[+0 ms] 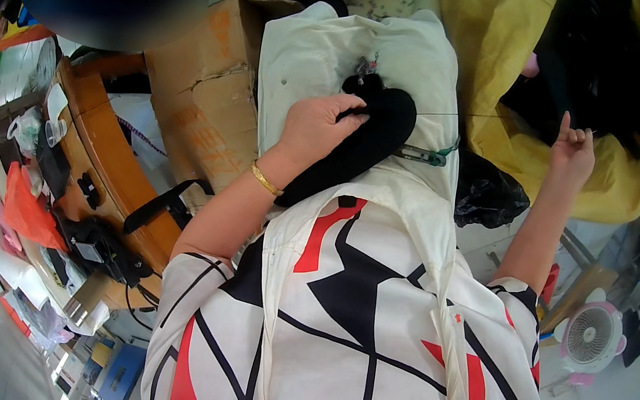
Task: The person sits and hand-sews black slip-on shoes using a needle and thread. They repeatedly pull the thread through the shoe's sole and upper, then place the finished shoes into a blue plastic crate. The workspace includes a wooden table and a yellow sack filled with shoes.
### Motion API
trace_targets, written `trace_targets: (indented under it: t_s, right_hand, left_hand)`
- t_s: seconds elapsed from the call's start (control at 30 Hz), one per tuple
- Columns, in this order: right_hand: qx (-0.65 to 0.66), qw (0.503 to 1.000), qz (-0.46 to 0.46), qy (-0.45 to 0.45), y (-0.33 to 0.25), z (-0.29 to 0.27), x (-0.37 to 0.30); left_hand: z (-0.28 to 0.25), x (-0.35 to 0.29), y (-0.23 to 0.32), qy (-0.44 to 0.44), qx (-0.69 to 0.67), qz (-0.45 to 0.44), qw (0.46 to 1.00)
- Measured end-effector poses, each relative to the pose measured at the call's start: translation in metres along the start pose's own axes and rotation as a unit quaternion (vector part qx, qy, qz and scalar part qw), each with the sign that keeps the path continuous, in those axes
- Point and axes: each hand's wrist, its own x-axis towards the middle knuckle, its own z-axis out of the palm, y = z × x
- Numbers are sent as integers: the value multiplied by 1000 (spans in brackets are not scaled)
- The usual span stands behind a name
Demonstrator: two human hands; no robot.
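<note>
Black fabric (388,119) is pinched by the left grip (319,127); thread (439,114) stretched rightward from it, its hold in the right grip (574,152) indiscernible, could be snapped by overpulling.

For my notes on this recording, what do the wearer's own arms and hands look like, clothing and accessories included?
Both the left hand and right hand are ungloved. A gold-coloured bangle circles the left wrist; none shows on the right. The forearms are uncovered, below short white sleeves with black lines, the right one also showing red.
</note>
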Motion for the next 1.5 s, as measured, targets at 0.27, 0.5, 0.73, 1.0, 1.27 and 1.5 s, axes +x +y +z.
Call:
trace_targets:
  t_s: [0.27, 0.5, 0.73, 1.0, 1.27, 1.5]
  right_hand:
    - [-35, 998, -51, -11, -57, -23, 33]
    - [-186, 942, -277, 37, -85, -25, 31]
    - [-545, 711, -114, -429, 71, 54, -117]
    - [-539, 526, -260, -604, 99, 64, -163]
    - [-515, 589, -120, -611, 95, 85, -208]
    - [-529, 563, -141, -620, 117, 90, -194]
  left_hand:
    - [-2, 10, 2, -3, 15, 6, 1000]
    - [1, 10, -9, 10, -4, -1, 1000]
    - [-1, 14, -15, -6, -27, -34, 999]
    - [-11, 3, 39, -53, 15, -130, 990]
    - [0, -4, 12, -91, -303, -238, 918]
    - [-21, -6, 11, -146, -402, -315, 847]
